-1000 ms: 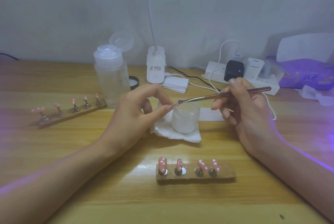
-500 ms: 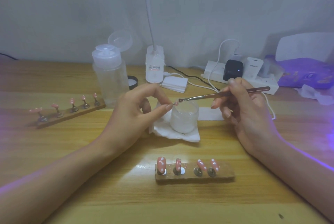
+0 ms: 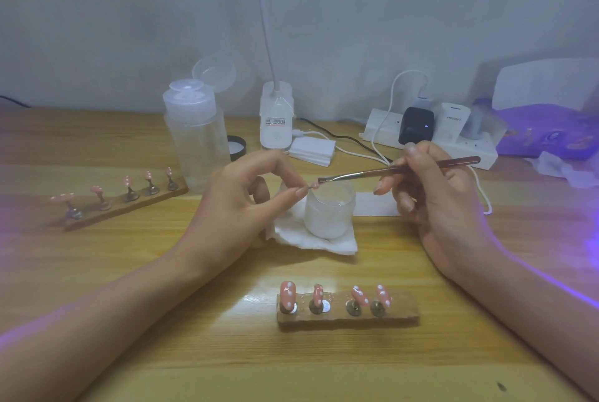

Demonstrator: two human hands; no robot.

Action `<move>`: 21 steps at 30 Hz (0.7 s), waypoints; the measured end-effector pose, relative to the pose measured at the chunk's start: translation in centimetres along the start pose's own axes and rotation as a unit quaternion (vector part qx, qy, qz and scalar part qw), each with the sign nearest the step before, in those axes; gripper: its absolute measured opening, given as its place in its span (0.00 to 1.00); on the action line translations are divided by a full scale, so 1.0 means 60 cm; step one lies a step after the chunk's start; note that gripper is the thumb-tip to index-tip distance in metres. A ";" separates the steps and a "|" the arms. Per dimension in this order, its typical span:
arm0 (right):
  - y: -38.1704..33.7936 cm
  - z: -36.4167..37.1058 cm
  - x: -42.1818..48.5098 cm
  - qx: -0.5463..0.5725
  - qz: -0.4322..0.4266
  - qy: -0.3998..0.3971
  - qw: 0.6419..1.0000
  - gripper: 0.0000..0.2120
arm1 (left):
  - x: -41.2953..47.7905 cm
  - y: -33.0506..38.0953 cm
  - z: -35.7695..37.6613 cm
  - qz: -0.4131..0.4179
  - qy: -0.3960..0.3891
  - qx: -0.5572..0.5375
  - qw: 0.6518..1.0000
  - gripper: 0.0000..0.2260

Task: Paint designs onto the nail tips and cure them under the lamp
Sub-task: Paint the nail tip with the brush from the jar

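My left hand (image 3: 246, 200) pinches a tiny pink nail tip (image 3: 313, 186) between thumb and forefinger above a small frosted jar (image 3: 329, 212). My right hand (image 3: 434, 194) holds a thin metal brush (image 3: 398, 169) whose tip touches that nail tip. A wooden holder (image 3: 346, 317) near me carries several pink nail tips with white dots. A second holder (image 3: 123, 203) with more pink tips lies at the left. The UV lamp (image 3: 547, 116) glows purple at the far right.
A clear pump bottle (image 3: 196, 132) with its lid flipped up stands behind my left hand. A white desk lamp base (image 3: 276, 116), a small black-rimmed pot (image 3: 236, 145), a power strip (image 3: 431, 139) with chargers and cables, and a white wipe (image 3: 311, 239) under the jar sit on the wooden table.
Both hands stay nearly still. The brush tip has shifted slightly against the nail tip pinched in my left fingers.
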State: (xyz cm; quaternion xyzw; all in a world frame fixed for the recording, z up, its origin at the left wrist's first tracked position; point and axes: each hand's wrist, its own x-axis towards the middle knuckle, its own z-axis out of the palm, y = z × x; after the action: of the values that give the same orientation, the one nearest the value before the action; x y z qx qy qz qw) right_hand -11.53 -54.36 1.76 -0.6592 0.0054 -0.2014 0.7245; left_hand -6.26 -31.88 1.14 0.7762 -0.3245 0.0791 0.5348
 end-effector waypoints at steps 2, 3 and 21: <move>-0.002 0.001 0.000 0.006 -0.008 -0.015 1.000 0.13 | 0.000 0.001 0.000 0.000 0.000 -0.001 1.000 0.05; -0.002 0.002 -0.001 0.001 -0.009 -0.022 1.000 0.12 | 0.001 0.001 0.000 0.000 0.000 -0.001 1.000 0.05; 0.000 0.002 -0.002 -0.014 -0.006 -0.013 1.000 0.14 | -0.001 0.008 0.000 -0.003 -0.005 -0.013 1.000 0.06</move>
State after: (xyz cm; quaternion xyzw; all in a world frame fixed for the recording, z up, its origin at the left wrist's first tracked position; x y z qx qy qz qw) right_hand -11.59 -54.20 1.77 -0.6716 -0.0053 -0.1974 0.7141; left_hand -6.57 -31.97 1.46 0.7704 -0.3263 0.0692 0.5434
